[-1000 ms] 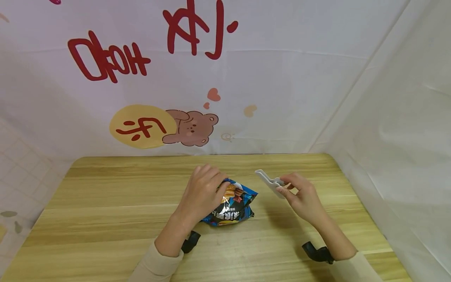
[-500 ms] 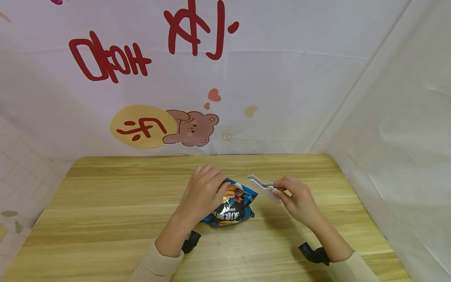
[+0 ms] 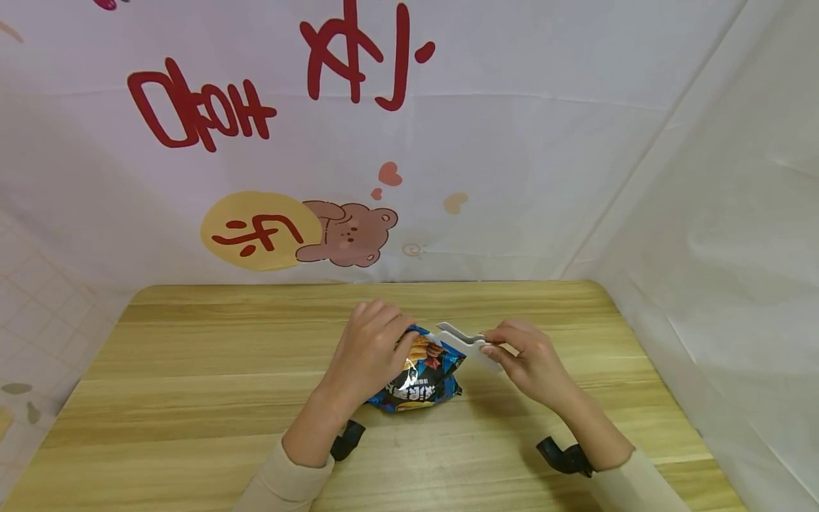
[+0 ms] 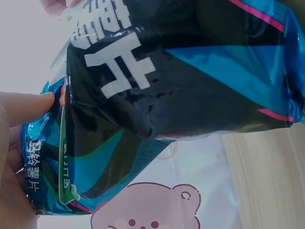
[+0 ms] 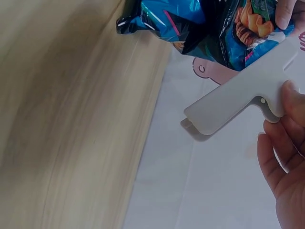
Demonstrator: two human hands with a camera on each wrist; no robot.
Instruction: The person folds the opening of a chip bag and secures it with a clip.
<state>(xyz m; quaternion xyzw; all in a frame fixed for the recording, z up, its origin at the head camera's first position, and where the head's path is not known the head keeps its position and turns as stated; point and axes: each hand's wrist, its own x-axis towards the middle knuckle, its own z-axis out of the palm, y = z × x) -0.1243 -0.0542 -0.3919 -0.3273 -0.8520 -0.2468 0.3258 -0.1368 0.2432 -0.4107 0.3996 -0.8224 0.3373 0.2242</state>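
Observation:
My left hand (image 3: 370, 348) grips the top edge of a blue and black chip bag (image 3: 414, 384), thumb on the near side. In the left wrist view the bag (image 4: 181, 90) fills much of the frame, its top folded over beside the thumb (image 4: 28, 107). My right hand (image 3: 530, 361) pinches the handle end of a white bag clip (image 3: 470, 347) between thumb and fingers. The clip's long plates point left and overlap the bag's upper right corner in the head view. In the right wrist view, a narrow gap shows between the clip's plates (image 5: 228, 100).
The wooden table (image 3: 224, 363) carries the bag near its middle. Behind it hangs a white cloth backdrop (image 3: 512, 142) with red characters and a printed bear (image 3: 352, 235). Another white cloth (image 3: 723, 249) stands along the right side. Black wrist mounts (image 3: 564, 455) jut from both wrists.
The right hand has moved left with the bag clip, bringing its plates from beside the bag to overlapping the upper right corner. The left hand and bag have stayed in place.

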